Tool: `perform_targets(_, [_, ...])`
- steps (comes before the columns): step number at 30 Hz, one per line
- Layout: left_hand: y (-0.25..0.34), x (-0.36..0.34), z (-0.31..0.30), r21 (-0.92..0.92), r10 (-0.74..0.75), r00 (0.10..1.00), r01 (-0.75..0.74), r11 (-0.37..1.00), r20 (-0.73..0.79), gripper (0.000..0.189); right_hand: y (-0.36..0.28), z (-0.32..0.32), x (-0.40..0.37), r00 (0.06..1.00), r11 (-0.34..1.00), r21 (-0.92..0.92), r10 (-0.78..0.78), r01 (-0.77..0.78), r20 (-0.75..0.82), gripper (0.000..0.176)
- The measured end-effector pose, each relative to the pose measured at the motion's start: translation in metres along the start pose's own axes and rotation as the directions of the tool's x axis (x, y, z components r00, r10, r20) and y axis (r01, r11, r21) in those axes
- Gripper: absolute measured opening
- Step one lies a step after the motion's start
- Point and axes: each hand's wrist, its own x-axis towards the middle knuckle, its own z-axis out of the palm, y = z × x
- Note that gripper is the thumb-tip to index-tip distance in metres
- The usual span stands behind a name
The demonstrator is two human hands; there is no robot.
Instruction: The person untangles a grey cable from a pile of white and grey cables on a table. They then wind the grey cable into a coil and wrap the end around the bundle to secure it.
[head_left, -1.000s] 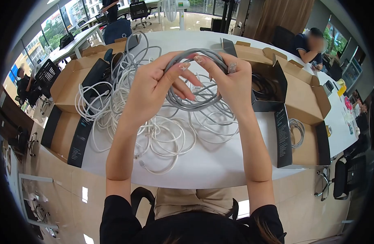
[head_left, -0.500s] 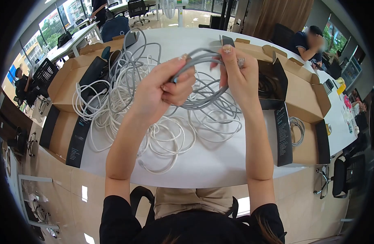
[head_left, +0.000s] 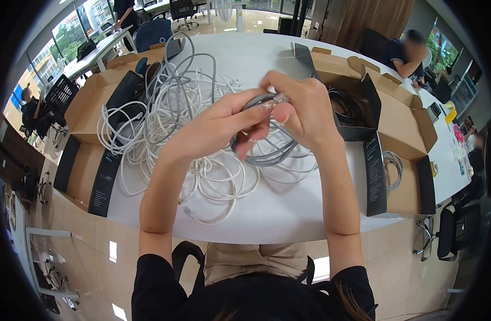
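Note:
My left hand is wrapped round a coiled grey cable, whose loops hang below the fingers over the table. Close against it, my right hand pinches the cable's clear plug end at the top of the coil. Behind and to the left of the hands lies a tangled heap of white cables with some grey ones running through it. One loose white plug rests near the table's front edge.
Open cardboard boxes stand at the left and right. The right boxes hold a coiled grey cable and dark cables. A person sits at the table's far right; other people are farther back.
Both hands have come closer together and lower, and my right hand has moved left to the plug end beside my left fingers. The coil hangs lower under my left hand.

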Motion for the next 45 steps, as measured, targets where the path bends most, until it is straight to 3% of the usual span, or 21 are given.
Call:
perform_targets(2, [0.003, -0.001, 0.000, 0.047, -0.045, 0.998, 0.047, 0.998, -0.037, 0.038, -0.004, -0.003, 0.001, 0.998, 0.995, -0.095, 0.023, -0.018, 0.051, 0.081])
perform_targets(5, [-0.007, 0.001, -0.002, -0.354, -0.014, 1.000, 0.004, 0.935, -0.028, 0.030, -0.019, -0.008, 0.002, 0.995, 0.977, -0.213, 0.010, 0.011, 0.094, 0.093])
perform_targets(7, [-0.010, 0.003, 0.003, -0.320, 0.021, 0.988, -0.071, 0.945, -0.156, 0.032, -0.025, -0.007, 0.003, 0.989, 0.952, -0.298, -0.034, 0.076, 0.145, 0.099])
perform_targets(10, [-0.010, 0.004, -0.004, -0.054, -0.018, 0.997, 0.014, 0.998, -0.070, 0.032, -0.024, -0.004, 0.002, 0.988, 0.966, -0.254, -0.013, 0.052, 0.151, 0.101])
perform_targets(11, [-0.009, 0.004, -0.007, 0.077, -0.060, 0.998, 0.060, 0.995, -0.002, 0.032, -0.023, -0.004, 0.002, 0.989, 0.983, -0.179, -0.018, 0.044, 0.147, 0.096])
perform_targets(13, [-0.002, 0.002, -0.002, 0.039, -0.093, 0.996, 0.094, 0.995, -0.014, 0.031, -0.018, -0.005, 0.004, 0.990, 0.999, -0.029, -0.028, 0.032, 0.138, 0.088])
perform_targets(14, [0.003, 0.001, 0.000, 0.019, -0.108, 0.994, 0.109, 0.994, -0.021, 0.031, -0.014, -0.007, 0.005, 0.991, 0.990, 0.142, 0.004, -0.023, 0.133, 0.081])
perform_targets(17, [0.016, -0.006, -0.009, -0.030, -0.078, 0.990, 0.075, 0.997, -0.118, 0.032, -0.002, -0.015, 0.005, 0.986, 0.846, 0.514, 0.076, -0.143, 0.150, 0.059])
perform_targets(20, [0.013, -0.016, -0.029, -0.177, 0.096, 0.981, -0.127, 0.976, -0.171, 0.033, 0.020, -0.011, 0.005, 0.986, 0.668, 0.726, 0.090, -0.162, 0.137, 0.050])
perform_targets(22, [0.019, -0.024, -0.038, -0.295, 0.232, 0.950, -0.288, 0.911, -0.209, 0.032, 0.036, -0.006, 0.003, 0.962, 0.657, 0.718, 0.038, -0.228, 0.271, 0.031])
perform_targets(24, [0.024, -0.032, -0.050, -0.409, 0.392, 0.903, -0.429, 0.806, -0.175, 0.029, 0.042, 0.002, -0.003, 0.870, 0.699, 0.589, 0.098, -0.405, 0.482, 0.028])
perform_targets(27, [0.030, -0.046, -0.066, -0.546, 0.520, 0.826, -0.544, 0.637, -0.216, 0.025, 0.046, 0.027, -0.005, 0.818, 0.715, 0.580, -0.019, -0.391, 0.574, 0.006])
perform_targets(30, [0.036, -0.056, -0.074, -0.587, 0.674, 0.716, -0.629, 0.509, -0.183, 0.022, 0.039, 0.044, -0.006, 0.894, 0.757, 0.578, 0.019, -0.306, 0.448, 0.011])
perform_targets(31, [0.038, -0.056, -0.071, -0.604, 0.686, 0.677, -0.672, 0.429, -0.266, 0.017, 0.038, 0.044, -0.005, 0.925, 0.727, 0.616, 0.068, -0.303, 0.374, 0.012])
perform_targets(34, [0.036, -0.050, -0.068, -0.507, 0.690, 0.645, -0.737, 0.447, -0.329, 0.018, 0.039, 0.032, 0.001, 0.961, 0.635, 0.722, 0.210, -0.276, 0.182, 0.017])
perform_targets(35, [0.032, -0.047, -0.070, -0.414, 0.690, 0.665, -0.735, 0.537, -0.286, 0.020, 0.043, 0.023, 0.002, 0.960, 0.604, 0.752, 0.242, -0.263, 0.142, 0.019])
perform_targets(36, [0.027, -0.040, -0.069, -0.397, 0.666, 0.664, -0.743, 0.539, -0.340, 0.022, 0.046, 0.016, 0.003, 0.957, 0.575, 0.781, 0.272, -0.246, 0.101, 0.021])
perform_targets(38, [0.016, -0.018, -0.059, -0.359, 0.616, 0.648, -0.762, 0.540, -0.448, 0.025, 0.044, 0.011, 0.003, 0.939, 0.367, 0.901, 0.328, -0.233, 0.109, 0.021])
perform_targets(40, [0.003, -0.003, -0.055, -0.342, 0.590, 0.671, -0.739, 0.581, -0.448, 0.025, 0.031, 0.005, 0.004, 0.922, 0.142, 0.963, 0.350, -0.227, 0.166, 0.018])
perform_targets(44, [-0.007, 0.013, -0.038, -0.394, 0.450, 0.686, -0.710, 0.583, -0.572, 0.024, 0.010, 0.015, 0.007, 0.884, 0.209, 0.960, 0.462, -0.185, 0.070, 0.016])
perform_targets(45, [-0.009, 0.015, -0.035, -0.415, 0.425, 0.694, -0.702, 0.578, -0.582, 0.023, 0.011, 0.018, 0.006, 0.895, 0.244, 0.958, 0.445, -0.147, 0.024, 0.024])
